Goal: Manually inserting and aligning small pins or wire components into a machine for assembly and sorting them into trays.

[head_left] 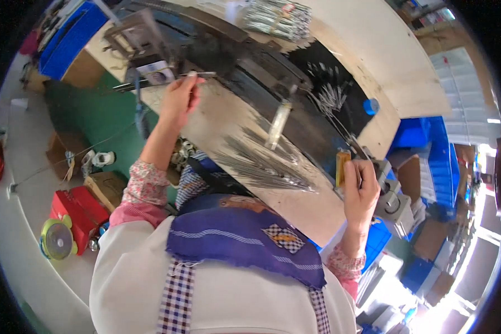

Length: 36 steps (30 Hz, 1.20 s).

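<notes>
Pinching a slim metal piece point(207, 74) between the thumb and forefinger of our left hand point(178, 103), we hold it beside the dark machine bed point(250, 83), near the upright metal bracket point(131, 36), while the fingers of our right hand point(364, 186) are curled and appear to grasp an amber block point(342, 167) toward the other end. To do this well, we should keep the left pinch light but sure, hold the piece straight, keep our fingertips clear of the bracket, and steady the right hand so that the block does not jerk. The slim piece lies across the left fingertips, its pale end jutting out to their right; blur keeps us from telling where its other end sits. The block stands just left of the right fingers, touching them, and we cannot tell how firm that hold is. Between our hands, apart from both, a fan of thin metal rods point(267, 167) lies on the wooden bench point(295, 206).
</notes>
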Tool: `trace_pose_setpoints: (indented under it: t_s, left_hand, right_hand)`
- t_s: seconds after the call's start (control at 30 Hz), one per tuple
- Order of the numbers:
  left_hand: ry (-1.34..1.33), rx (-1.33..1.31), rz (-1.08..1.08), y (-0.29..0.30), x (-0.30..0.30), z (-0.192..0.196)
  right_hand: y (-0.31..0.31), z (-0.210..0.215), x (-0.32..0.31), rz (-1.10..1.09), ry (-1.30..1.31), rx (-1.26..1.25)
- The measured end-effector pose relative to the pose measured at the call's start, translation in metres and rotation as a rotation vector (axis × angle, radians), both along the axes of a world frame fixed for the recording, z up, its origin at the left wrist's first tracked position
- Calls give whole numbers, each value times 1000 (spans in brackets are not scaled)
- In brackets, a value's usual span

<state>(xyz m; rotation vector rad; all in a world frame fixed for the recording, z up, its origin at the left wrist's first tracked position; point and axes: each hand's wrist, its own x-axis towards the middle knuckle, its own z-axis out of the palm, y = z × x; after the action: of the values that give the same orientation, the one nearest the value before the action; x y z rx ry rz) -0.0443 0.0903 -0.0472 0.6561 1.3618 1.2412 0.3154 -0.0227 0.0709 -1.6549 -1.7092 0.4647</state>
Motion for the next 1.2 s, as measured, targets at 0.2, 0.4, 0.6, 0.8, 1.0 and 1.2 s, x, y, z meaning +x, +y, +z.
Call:
trace_pose_setpoints:
  t_s: [0.2,0.4,0.6,0.8,1.0,1.2]
  left_hand:
    - [-149,217,112,-15,43,-3]
    - [-341,136,-959,-40,201,90]
    - [-509,-113,-584,-21,215,66]
    - [-357,53,-441,-26,212,58]
    - [-410,6,-418,-29,213,56]
    - [-408,14,-436,-24,211,54]
  right_hand:
    - [1,0,43,-153,262,53]
    - [20,11,45,-158,386,154]
    - [18,29,44,-238,210,103]
    - [107,0,23,172,-399,207]
    - [120,-9,11,378,85,-299]
    - [136,6,20,363,457,-598]
